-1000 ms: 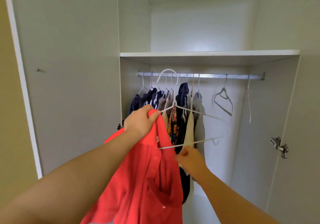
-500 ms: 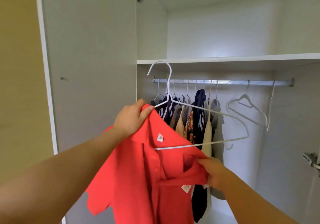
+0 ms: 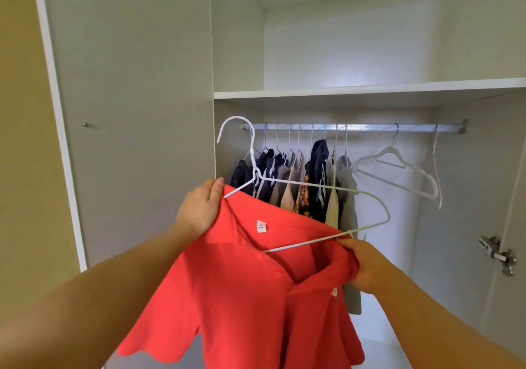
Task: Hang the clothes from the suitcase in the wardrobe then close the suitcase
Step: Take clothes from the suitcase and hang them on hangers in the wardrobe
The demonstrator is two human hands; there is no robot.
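Gripping the red shirt (image 3: 242,297) at one shoulder, the left hand (image 3: 199,209) is curling its fingers and thumb round the cloth, just where one tip of the white wire hanger (image 3: 313,184) is poking out beside the collar. The right hand (image 3: 367,266) is pinching a bunched fold of the same shirt at the other side of the neck opening. Its fingertips are lying right beside the hanger's lower bar, though I cannot tell whether they are touching it.

Both hands are holding the shirt up in front of the open wardrobe (image 3: 341,41), below the level of the rail (image 3: 367,127). The shirt is hanging open at the front with a small white label (image 3: 261,225) showing inside the collar. The hanger is sitting tilted — its hook is pointing up near the rail's left end without resting on it, and its far arm is sticking out bare in front of the hung clothes (image 3: 316,175).

Those clothes — dark, beige and patterned pieces — are hanging packed together along the left half of the rail. Two empty hangers (image 3: 398,166) are dangling near its right end. A white shelf (image 3: 355,91) is running just above the rail, and the left door (image 3: 128,112) is standing wide open.
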